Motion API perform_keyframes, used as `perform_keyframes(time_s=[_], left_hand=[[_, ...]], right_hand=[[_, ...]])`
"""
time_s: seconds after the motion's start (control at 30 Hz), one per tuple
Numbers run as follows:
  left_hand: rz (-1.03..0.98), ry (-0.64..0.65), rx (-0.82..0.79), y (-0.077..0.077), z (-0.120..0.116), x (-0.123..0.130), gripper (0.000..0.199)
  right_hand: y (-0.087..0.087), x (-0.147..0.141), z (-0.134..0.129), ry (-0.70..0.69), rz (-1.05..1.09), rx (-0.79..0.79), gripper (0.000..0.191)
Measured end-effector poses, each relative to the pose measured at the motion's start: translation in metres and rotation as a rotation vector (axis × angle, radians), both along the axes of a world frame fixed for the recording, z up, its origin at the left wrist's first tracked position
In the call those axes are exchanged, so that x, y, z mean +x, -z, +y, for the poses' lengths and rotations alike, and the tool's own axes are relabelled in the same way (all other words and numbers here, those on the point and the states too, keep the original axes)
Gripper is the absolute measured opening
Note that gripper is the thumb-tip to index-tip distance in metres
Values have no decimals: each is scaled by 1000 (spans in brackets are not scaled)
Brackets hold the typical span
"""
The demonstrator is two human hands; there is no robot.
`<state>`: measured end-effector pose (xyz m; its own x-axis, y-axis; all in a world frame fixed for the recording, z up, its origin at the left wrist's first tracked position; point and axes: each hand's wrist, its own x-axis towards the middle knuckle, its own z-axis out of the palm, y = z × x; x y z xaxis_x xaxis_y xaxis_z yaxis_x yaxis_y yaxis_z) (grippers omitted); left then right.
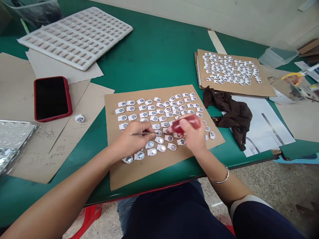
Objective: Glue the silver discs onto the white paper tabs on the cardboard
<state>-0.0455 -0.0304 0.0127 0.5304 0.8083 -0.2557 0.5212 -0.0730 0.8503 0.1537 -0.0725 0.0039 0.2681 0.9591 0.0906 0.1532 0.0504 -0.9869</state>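
A brown cardboard sheet [122,176] lies before me, covered with rows of small round silver pieces on white paper tabs [151,151]. My left hand [136,137] is closed on a thin metal tool, perhaps tweezers [139,133], its tip beside one of the round pieces [158,132]. In my right hand [195,136] is a red squeeze bottle [186,123], tilted with its nozzle pointing down and left toward the same area. Whether the nozzle touches a piece I cannot tell. My hands hide some of the pieces in the middle rows.
A second cardboard sheet [261,89] with similar pieces lies at back right, next to a dark brown cloth [231,116]. At left are a red-cased phone [53,98], a white gridded tray [77,36] and a clear plastic bag [15,146]. Yellow-handled scissors [291,75] lie far right.
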Motion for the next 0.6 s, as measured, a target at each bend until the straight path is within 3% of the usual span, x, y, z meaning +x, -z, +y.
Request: perform_keyframes(time_s=[0.13,0.23,0.33,0.43,0.6], left_hand=[[-46,-75,32,-4,1,-1,14],[-68,-179,130,-8,3,-3,15],[-28,-196,214,-5,3,-5,17],[29,-125,278,2,2,-5,15],[35,-33,359,8,-3,-3,14]], right_hand=[[-27,18,18,-7,183,-17,28],[-51,23,40,-109,188,-7,31],[-64,14,61,-218,163,22,30],[-60,-1,72,-253,152,26,31],[-40,-13,70,-231,106,7,33]])
